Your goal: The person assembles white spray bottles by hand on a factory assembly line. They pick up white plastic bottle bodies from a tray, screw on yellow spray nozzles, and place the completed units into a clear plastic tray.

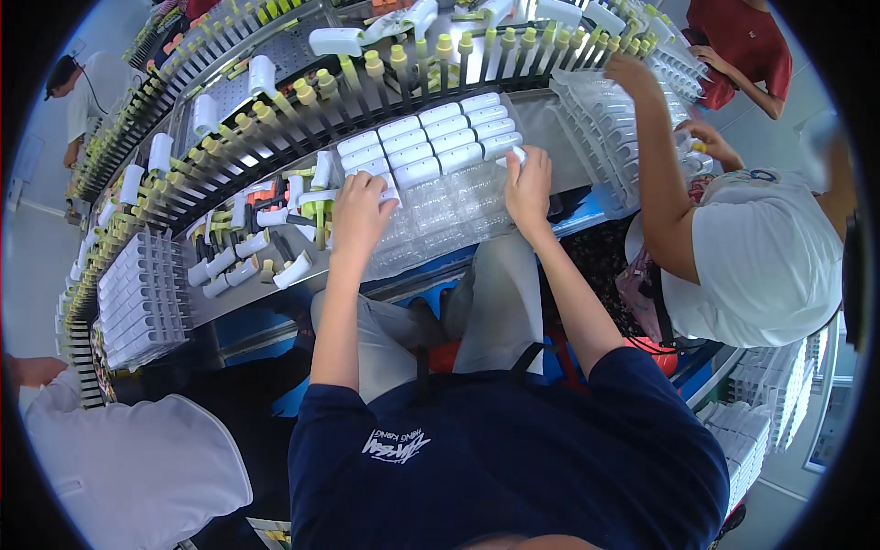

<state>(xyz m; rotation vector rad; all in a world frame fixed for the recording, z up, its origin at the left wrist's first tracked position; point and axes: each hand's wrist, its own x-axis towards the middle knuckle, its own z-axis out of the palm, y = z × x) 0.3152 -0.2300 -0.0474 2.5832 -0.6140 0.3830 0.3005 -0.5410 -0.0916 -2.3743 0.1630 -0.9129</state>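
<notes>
The right hand pinches a white casing between thumb and nearly closed fingers, the left hand curls over another, its grip unclear, and between them lie the clear tray's unfilled pockets, seated casings just beyond, long axes crosswise.

Pale floor shows beyond the metal-topped bench.

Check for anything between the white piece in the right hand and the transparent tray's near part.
Nothing visible stands between the white piece in the right hand and the near part of the transparent tray; the left hand is off at the tray's left side.
</notes>
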